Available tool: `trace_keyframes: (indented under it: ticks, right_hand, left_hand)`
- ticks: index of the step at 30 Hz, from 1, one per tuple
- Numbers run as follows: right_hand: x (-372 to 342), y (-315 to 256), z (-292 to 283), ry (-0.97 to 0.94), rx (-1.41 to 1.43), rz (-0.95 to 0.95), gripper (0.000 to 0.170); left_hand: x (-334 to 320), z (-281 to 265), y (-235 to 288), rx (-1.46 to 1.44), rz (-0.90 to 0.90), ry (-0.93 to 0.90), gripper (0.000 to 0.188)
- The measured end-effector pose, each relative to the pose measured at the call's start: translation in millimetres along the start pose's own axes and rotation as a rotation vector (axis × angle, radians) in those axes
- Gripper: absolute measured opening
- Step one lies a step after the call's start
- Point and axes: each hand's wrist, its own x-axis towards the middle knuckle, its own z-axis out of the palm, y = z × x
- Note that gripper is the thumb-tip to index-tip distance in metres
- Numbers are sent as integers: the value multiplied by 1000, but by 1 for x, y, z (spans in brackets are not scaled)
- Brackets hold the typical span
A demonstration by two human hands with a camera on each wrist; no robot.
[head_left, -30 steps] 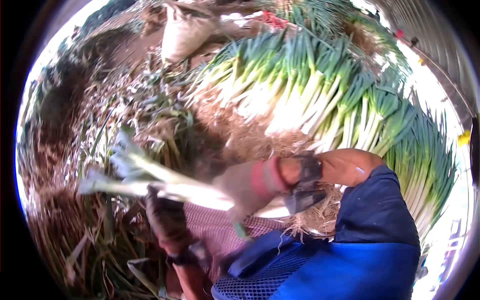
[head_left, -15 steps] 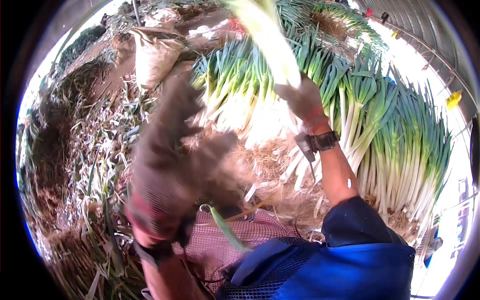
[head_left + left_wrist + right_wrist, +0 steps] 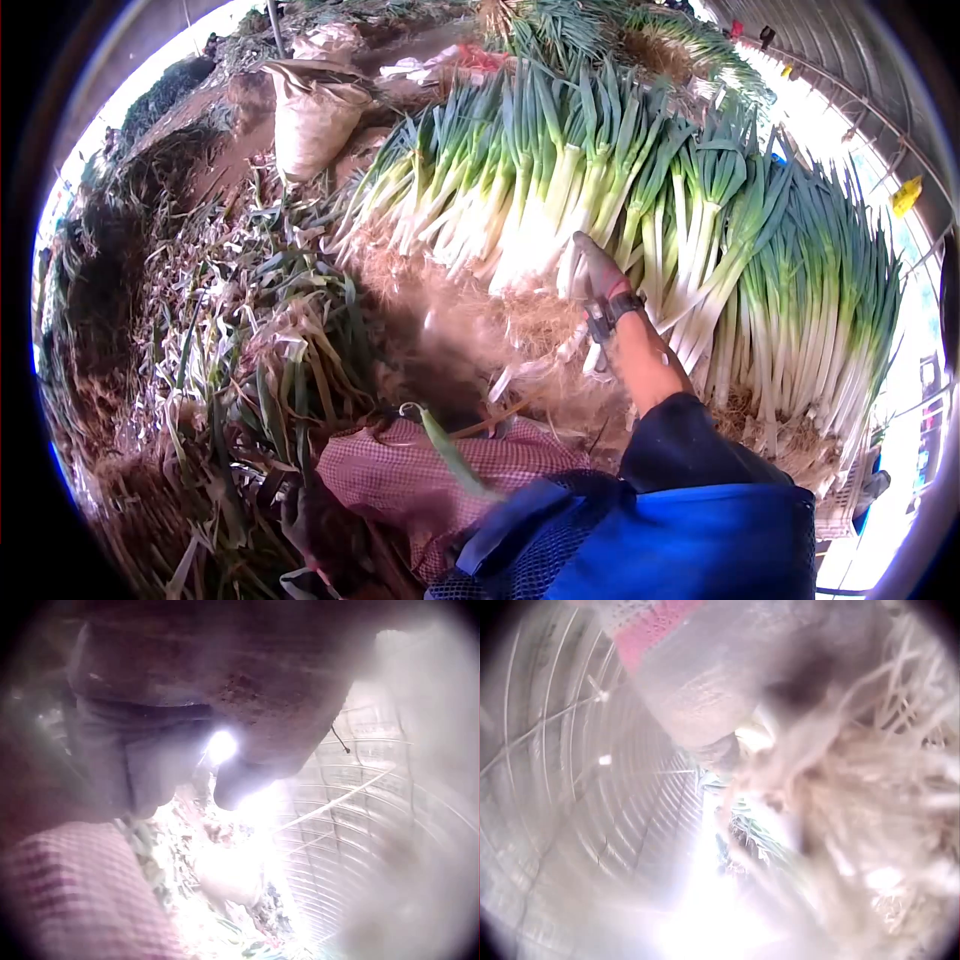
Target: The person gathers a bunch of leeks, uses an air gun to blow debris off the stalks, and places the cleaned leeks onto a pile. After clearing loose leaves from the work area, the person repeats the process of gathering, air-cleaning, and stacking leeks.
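My right hand (image 3: 602, 272), in a grey glove with a red cuff, is at the white lower stalks of the long row of leeks (image 3: 700, 215). It grips a leek by its white base, mostly hidden under the glove. In the right wrist view, stringy roots (image 3: 877, 787) blur close beside the gloved fingers (image 3: 705, 712). My left hand (image 3: 225, 712), also gloved, is low by my lap, in shadow in the head view. Its fingers hang down with the thumb apart, and nothing shows between them. A green leaf piece (image 3: 450, 455) lies over the red checked cloth (image 3: 400, 465) on my lap.
Stripped leaves (image 3: 290, 340) are heaped at the left. A pale sack (image 3: 315, 120) stands at the back left, and more leeks (image 3: 570, 35) lie behind the row. Bare soil (image 3: 440, 350) and roots lie before me. The ribbed greenhouse wall (image 3: 850, 70) curves along the right.
My right hand first held the leek across my lap with the left, then swung it up and right, and now has lowered it onto the row. The left hand let go and dropped toward my lap.
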Motion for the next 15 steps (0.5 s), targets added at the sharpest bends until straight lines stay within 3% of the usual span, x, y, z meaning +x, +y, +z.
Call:
trace_keyframes:
  ticks: [1,2,4,6,8,9,10,12,14,15]
  right_hand:
    - [-16,-12,-4,22,-248,6,72]
    - [-22,-16,-7,34,-500,15,78]
    - [-28,-7,-4,330,-985,-302,77]
    - [-56,-4,16,535,-1184,-623,77]
    - [-95,-21,53,240,-1044,-632,55]
    - [-107,-14,77,8,-947,-597,55]
    - [-122,-5,103,-220,-844,-552,54]
    - [-154,10,160,-666,-980,-470,57]
    - [-182,54,200,-854,-1088,-627,56]
    - [-189,75,220,-1015,-1173,-550,60]
  left_hand:
    - [-10,1,-5,-50,35,45,21]
    - [-16,5,-9,124,109,-29,20]
    - [-36,0,-15,501,222,-144,20]
    - [-62,-26,-16,919,273,-239,19]
    - [-73,-37,-45,711,25,3,20]
    - [-78,-42,-60,587,-73,137,20]
    - [-84,-28,-64,132,-370,415,20]
    - [-90,-8,-56,148,-362,425,20]
    - [-100,-17,-59,161,-360,431,20]
    - [-104,-20,-63,152,-359,464,22]
